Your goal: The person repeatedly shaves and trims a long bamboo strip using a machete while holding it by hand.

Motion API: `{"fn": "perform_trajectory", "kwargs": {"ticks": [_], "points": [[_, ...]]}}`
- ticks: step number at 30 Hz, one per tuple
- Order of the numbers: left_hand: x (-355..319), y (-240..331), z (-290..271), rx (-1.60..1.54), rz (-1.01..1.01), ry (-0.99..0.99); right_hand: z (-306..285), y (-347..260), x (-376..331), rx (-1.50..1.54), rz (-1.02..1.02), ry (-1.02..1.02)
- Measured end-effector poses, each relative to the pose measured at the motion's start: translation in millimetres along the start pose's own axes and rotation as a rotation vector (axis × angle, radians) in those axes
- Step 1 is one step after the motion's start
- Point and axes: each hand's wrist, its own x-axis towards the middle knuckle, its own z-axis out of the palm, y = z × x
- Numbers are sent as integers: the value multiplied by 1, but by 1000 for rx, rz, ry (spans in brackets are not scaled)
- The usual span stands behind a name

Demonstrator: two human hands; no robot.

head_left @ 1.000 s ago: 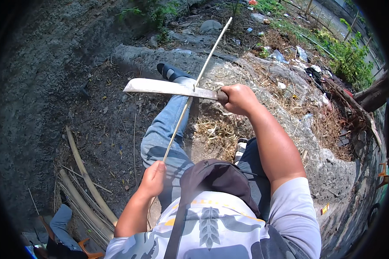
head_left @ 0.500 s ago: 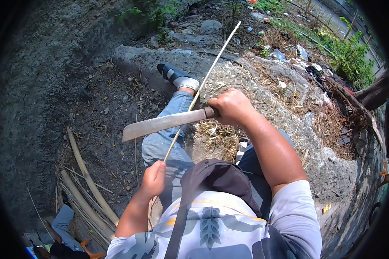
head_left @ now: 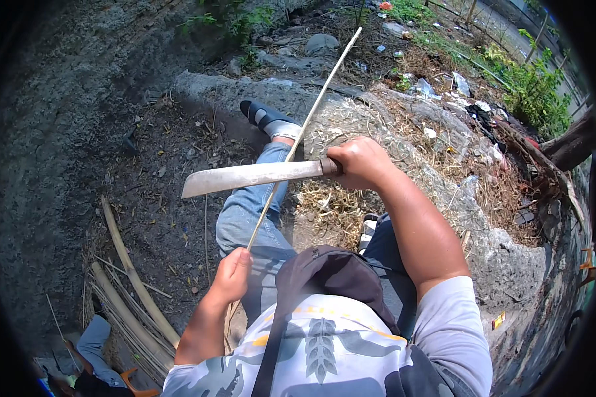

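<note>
My right hand (head_left: 359, 163) grips the handle of a long machete (head_left: 251, 176), whose blade points left and lies across a thin bamboo strip (head_left: 311, 119). The strip runs from my left hand (head_left: 232, 272), which holds its near end, up and away over my left leg in blue jeans (head_left: 248, 218) toward the top of the view. My foot in a dark sandal (head_left: 266, 118) rests on the dirt beyond the blade.
A bundle of bamboo slats (head_left: 129, 291) lies on the dirt at lower left. Another person (head_left: 93, 364) sits at the bottom left corner. Dry shavings (head_left: 338, 205) lie between my legs. Litter and green plants (head_left: 530, 79) are at upper right, beside a concrete edge (head_left: 510, 258).
The machete swung down from a raised, level position, dipped with its tip low to the left, and now lies across the strip. My left hand stayed on the strip's near end.
</note>
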Motion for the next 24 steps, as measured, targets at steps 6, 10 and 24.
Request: {"fn": "perform_trajectory", "kwargs": {"ticks": [6,10,24], "points": [[-5,8,-9,149,111,76,-3,24,-9,69,127,128],[-14,7,-17,30,27,87,-12,50,-12,281,409,236],[-6,18,3,191,142,65,-6,-5,0,11,31,-88]]}}
